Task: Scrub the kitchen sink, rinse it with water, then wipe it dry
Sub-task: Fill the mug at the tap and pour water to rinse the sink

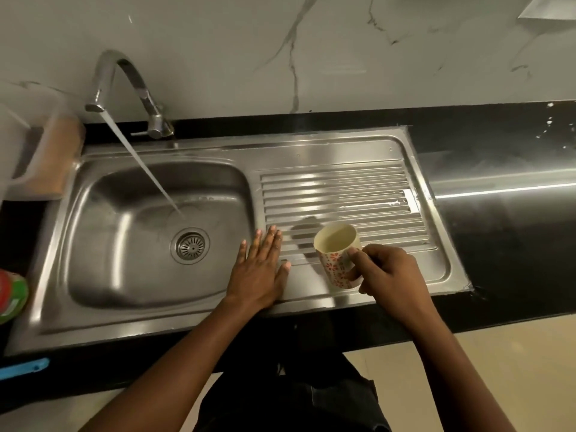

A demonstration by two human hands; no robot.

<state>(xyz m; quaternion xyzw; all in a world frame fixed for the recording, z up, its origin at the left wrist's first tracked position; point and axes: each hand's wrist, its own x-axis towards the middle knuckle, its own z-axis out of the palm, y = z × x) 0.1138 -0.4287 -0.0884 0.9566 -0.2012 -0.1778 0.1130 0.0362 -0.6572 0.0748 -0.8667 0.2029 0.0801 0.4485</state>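
Through the head camera I look down on the steel sink (103, 244), which is set into a black tabletop (514, 244) under a marbled wall (311, 42). The tap (124, 76) arches over from the back left and is running. Its stream of water (140, 163) slants into the basin and lands just behind the round drain (190, 245).

My left grip (260, 269) lies flat and wide, palm down and fingers straight. It rests on the strip of steel between the basin and the ribbed draining board (343, 194).

My right grip (386, 272) is curled round a cup (333, 269) with a red flower pattern, the thumb across its side. The cup is tilted, its mouth turned up and away from me, at the near left part of the draining board. I cannot tell whether its base touches the steel. A wet patch shines on the ribs at the far right.

A clear plastic container (37, 151) stands at the sink's far left corner. A red and green bottle (11, 294) shows at the left edge. Below it, a blue object (23, 367) lies by the front edge of the tabletop.
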